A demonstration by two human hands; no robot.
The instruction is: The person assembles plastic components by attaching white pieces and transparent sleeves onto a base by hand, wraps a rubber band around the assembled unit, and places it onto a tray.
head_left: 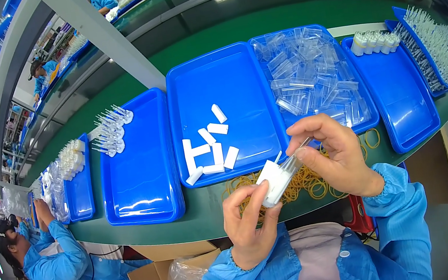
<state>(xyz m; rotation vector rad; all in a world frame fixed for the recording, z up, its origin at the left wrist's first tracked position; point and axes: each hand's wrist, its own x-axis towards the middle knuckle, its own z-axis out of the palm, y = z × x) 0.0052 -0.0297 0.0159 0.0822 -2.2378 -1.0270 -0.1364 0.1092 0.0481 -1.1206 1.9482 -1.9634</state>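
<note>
My left hand (250, 220) grips a small white plastic device (275, 184) between thumb and fingers, low over the table's near edge. Pinched in my right hand (333, 152) is a clear plastic cover (292, 163), which meets the upper end of the device; a thin white prong shows there. Whether the cover sits around the prong or beside it, I cannot tell. Yellow rubber bands (314, 184) lie in a loose pile behind and under my hands. Beyond them, several white rectangular pieces (200, 150) lie scattered in a blue tray (215, 77).
Clear plastic covers (306, 69) fill the blue tray to the right. Farther right, a tray (396, 91) bears white parts. Left, another tray (139, 176) holds white pronged parts (112, 129). A grey post (104, 36) rises behind. A co-worker (69, 267) sits at left; cardboard boxes (155, 278) stand below.
</note>
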